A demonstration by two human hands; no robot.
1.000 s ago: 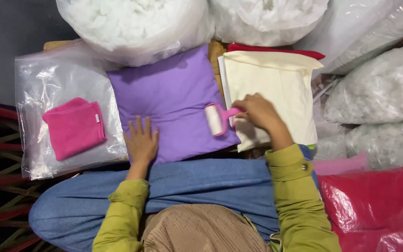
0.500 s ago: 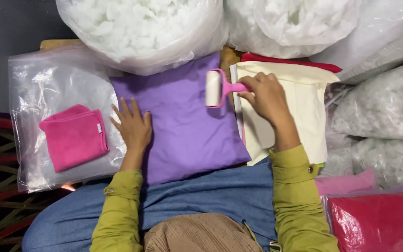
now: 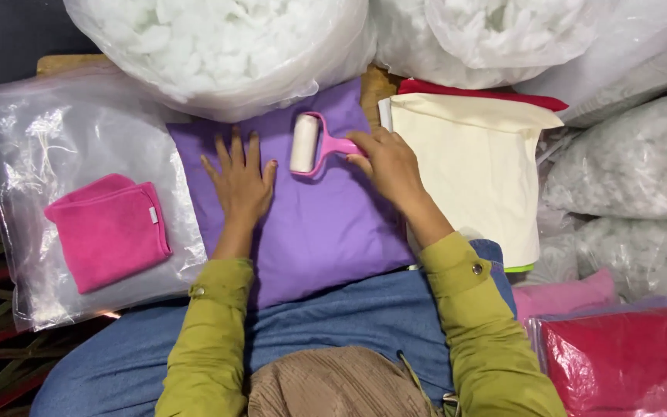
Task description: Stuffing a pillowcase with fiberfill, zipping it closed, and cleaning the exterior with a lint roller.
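A purple pillow [image 3: 310, 224] lies across my lap and a low table. My left hand [image 3: 241, 184] rests flat on its left half, fingers spread. My right hand [image 3: 386, 162] grips the pink handle of a lint roller [image 3: 306, 144]. The roller's white drum stands on the pillow's upper middle, just right of my left fingertips.
A pink folded cloth [image 3: 110, 230] lies on clear plastic bags [image 3: 48, 154] at the left. A cream fabric cover [image 3: 476, 166] over a red one lies right of the pillow. Large bags of white stuffing [image 3: 218, 46] ring the far side and right. A red packed item [image 3: 627, 359] sits bottom right.
My right hand rolled the lint roller up the pillow's right side, then shifted it left to the upper middle. My left hand slid further up the pillow.
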